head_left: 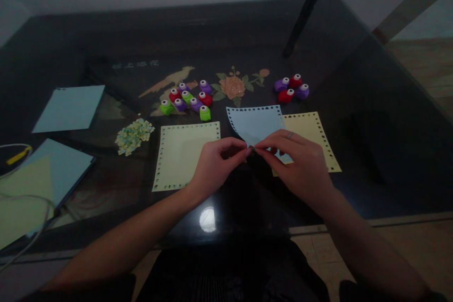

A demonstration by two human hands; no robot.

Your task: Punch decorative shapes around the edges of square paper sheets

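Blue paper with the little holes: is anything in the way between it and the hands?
Nothing visible is between the blue paper and the left hand or right hand. Their fingers meet at its near side; it's too dim to tell their grip.

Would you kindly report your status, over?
Left hand and right hand nearly meeting, fingers pinched. Pale blue punched paper sheet at fingertips; grip unclear. Pale yellow punched sheet partly beneath.

Six purple punches (282, 85), four red punches (286, 96), three green punches (205, 113), three hole-edged sheets (257, 121).
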